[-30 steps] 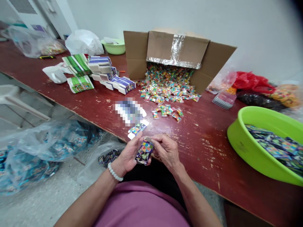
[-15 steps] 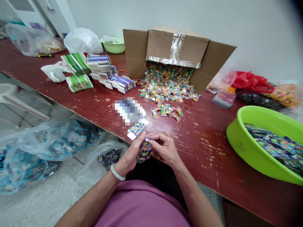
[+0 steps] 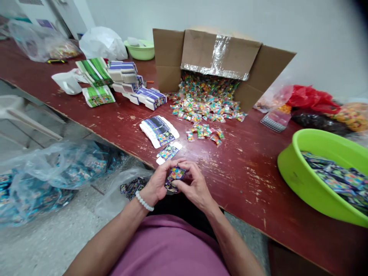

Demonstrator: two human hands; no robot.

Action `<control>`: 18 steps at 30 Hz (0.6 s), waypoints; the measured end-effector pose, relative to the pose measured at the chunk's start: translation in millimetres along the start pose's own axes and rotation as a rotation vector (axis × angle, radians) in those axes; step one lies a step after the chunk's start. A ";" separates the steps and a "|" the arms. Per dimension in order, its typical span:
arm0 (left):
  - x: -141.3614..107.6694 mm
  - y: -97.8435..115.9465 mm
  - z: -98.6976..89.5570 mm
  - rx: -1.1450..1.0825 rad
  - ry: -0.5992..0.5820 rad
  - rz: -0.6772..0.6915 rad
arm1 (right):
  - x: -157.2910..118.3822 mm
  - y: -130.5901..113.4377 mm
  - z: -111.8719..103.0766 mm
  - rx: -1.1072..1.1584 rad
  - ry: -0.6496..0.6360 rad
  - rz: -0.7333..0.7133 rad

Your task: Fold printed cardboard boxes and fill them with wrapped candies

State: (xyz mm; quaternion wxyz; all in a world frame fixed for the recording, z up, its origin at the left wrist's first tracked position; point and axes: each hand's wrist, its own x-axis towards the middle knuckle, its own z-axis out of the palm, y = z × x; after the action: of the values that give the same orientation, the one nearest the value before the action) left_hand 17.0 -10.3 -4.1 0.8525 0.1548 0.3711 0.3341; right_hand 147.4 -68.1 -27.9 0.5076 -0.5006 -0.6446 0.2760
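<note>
Both my hands are wrapped round a small dark printed candy box (image 3: 176, 177) above the table's front edge. My left hand (image 3: 159, 180) grips its left side, with a pale bead bracelet on that wrist. On the right side, my right hand (image 3: 193, 183) has its thumb pressed on the printed face. Just beyond my fingers lies a flat printed carton (image 3: 169, 151) with white flaps. Behind it is a stack of flat purple cartons (image 3: 159, 131). Small wrapped candies (image 3: 202, 131) are scattered farther back.
A cardboard box (image 3: 220, 55) lies with its mouth forward, spilling wrapped candies. At the right stands a green tub (image 3: 293, 172) of dark printed packs. Bundled cartons (image 3: 99, 96) and a white mug (image 3: 67, 83) are back left. Plastic bags (image 3: 77, 168) sit below the table's left edge.
My right hand has shifted from the box's top edge to its side, the thumb now on the front. My left hand has turned slightly and the box has tilted.
</note>
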 end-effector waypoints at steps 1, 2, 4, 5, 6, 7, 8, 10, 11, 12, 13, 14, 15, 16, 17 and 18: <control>0.8 -0.1 -0.6 -0.020 0.010 0.015 | -3.3 0.7 3.4 -0.084 -0.012 -0.020; 1.4 -0.5 -1.3 -0.034 0.025 0.025 | -5.5 0.7 5.8 -0.184 -0.033 -0.045; 1.8 -1.9 -3.1 -0.034 0.046 0.051 | -6.2 -0.7 7.9 -0.386 -0.077 -0.092; 1.4 -2.8 -4.1 -0.016 0.052 0.081 | -4.9 -1.8 8.4 -0.466 -0.093 -0.103; 0.5 -3.7 -5.3 0.015 0.056 0.119 | -2.8 -3.0 9.1 -0.522 -0.099 -0.107; -1.1 -4.5 -6.7 0.057 0.056 0.156 | -0.5 -4.2 10.7 -0.552 -0.097 -0.108; -3.6 -5.1 -8.6 0.105 0.054 0.191 | 1.7 -5.3 13.4 -0.558 -0.090 -0.107; -10.9 -5.2 -14.5 0.207 0.059 0.260 | 4.4 -7.5 22.4 -0.513 -0.078 -0.092; -15.8 -4.5 -19.1 0.257 0.065 0.290 | 4.9 -8.3 28.1 -0.474 -0.089 -0.079; -21.3 -3.3 -25.4 0.304 0.077 0.315 | 5.3 -8.7 33.9 -0.434 -0.121 -0.070; -27.3 -1.5 -33.7 0.351 0.100 0.332 | 6.0 -8.4 39.1 -0.394 -0.172 -0.068; -33.5 0.9 -44.1 0.407 0.137 0.340 | 7.7 -6.9 43.1 -0.361 -0.228 -0.074; -39.7 3.8 -56.7 0.476 0.189 0.342 | 10.8 -3.9 45.4 -0.338 -0.275 -0.085; -45.5 7.1 -70.8 0.569 0.257 0.340 | 15.8 0.8 45.9 -0.326 -0.296 -0.093; -50.6 10.8 -85.8 0.691 0.331 0.342 | 22.7 7.2 44.6 -0.327 -0.285 -0.090; -54.7 14.6 -100.5 0.837 0.420 0.362 | 31.4 15.1 41.9 -0.343 -0.245 -0.072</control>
State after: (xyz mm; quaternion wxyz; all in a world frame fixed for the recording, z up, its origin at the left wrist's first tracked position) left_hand -91.1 -35.5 -35.7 0.5524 0.4748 0.6042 0.3230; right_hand 114.4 -27.3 -43.0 0.3424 -0.5190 -0.7565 0.2028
